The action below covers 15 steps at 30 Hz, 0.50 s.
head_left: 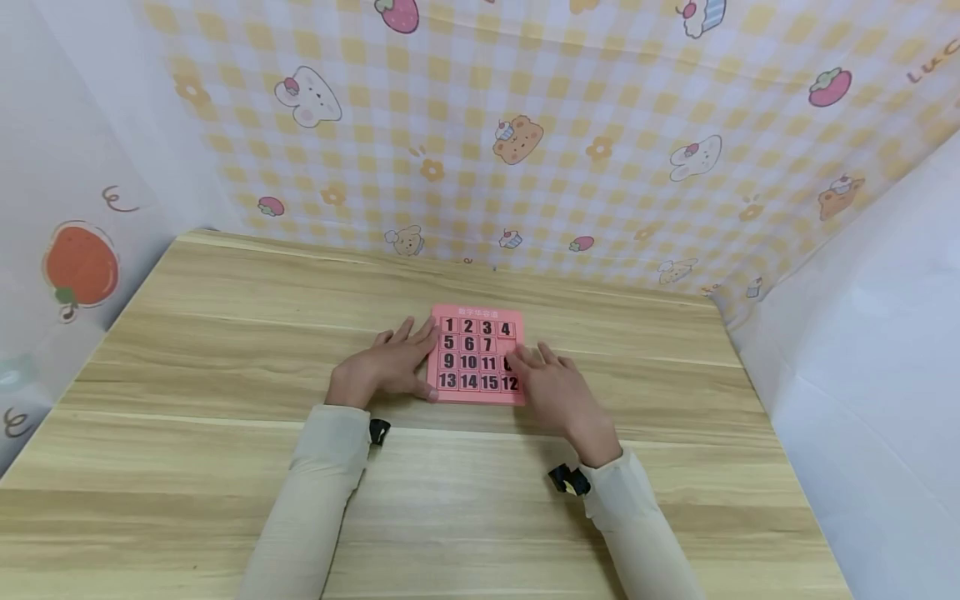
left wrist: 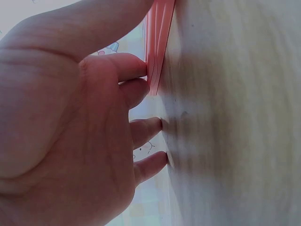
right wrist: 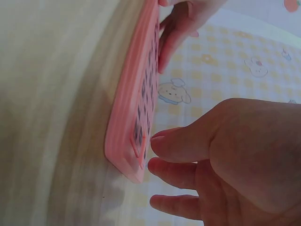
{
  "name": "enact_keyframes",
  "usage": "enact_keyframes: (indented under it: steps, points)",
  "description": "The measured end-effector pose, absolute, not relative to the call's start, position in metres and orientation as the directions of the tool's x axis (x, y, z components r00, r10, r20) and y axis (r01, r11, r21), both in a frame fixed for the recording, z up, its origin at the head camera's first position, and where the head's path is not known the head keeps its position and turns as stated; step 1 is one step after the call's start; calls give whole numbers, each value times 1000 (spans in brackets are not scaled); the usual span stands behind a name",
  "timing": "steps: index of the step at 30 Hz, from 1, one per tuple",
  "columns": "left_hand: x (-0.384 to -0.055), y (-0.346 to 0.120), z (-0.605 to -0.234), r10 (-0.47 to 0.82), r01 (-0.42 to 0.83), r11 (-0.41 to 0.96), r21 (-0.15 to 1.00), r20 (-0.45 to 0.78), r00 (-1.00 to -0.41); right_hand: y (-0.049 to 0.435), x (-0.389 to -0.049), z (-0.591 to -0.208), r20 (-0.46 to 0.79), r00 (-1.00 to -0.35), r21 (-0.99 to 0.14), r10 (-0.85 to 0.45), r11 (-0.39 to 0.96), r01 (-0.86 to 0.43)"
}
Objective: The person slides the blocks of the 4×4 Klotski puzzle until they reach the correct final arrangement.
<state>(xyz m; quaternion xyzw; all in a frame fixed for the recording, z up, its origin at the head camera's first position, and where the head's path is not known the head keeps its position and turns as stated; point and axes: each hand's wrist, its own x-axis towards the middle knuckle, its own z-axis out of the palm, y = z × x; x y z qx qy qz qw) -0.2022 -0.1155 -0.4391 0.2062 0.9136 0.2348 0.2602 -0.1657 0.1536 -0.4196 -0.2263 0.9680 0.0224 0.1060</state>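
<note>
A pink number slide puzzle (head_left: 468, 398) lies flat on the wooden table, its tiles showing black numbers. The top row reads 1 to 4, and a gap sits right of the 7, under the 4. At the puzzle's left edge my left hand (head_left: 390, 364) rests, thumb by the lower corner; two fingertips touch the pink side wall (left wrist: 157, 47) in the left wrist view. My right hand (head_left: 558, 392) reaches over the right edge, its fingertips on a partly covered tile (head_left: 507, 365) above the 12. Thumb and fingers of that hand (right wrist: 244, 155) look extended in the right wrist view.
The wooden table (head_left: 225, 350) extends around the puzzle on all sides. A yellow checked cloth (head_left: 465, 100) with cartoon prints hangs behind it, and pale sheets (head_left: 885, 375) stand at the sides. Each wrist carries a small black device (head_left: 568, 480).
</note>
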Motion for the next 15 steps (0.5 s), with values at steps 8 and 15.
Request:
enact_keyframes:
  steps: [8, 15]
  points:
    - [-202, -116, -439, 498, 256, 805, 536, -375, -782, 154, -157, -422, -207, -871, 8, -446, 889, -457]
    - [-203, -116, -439, 500, 256, 803, 539, -374, -781, 153, -151, -422, -226, -870, -15, -438, 895, -447]
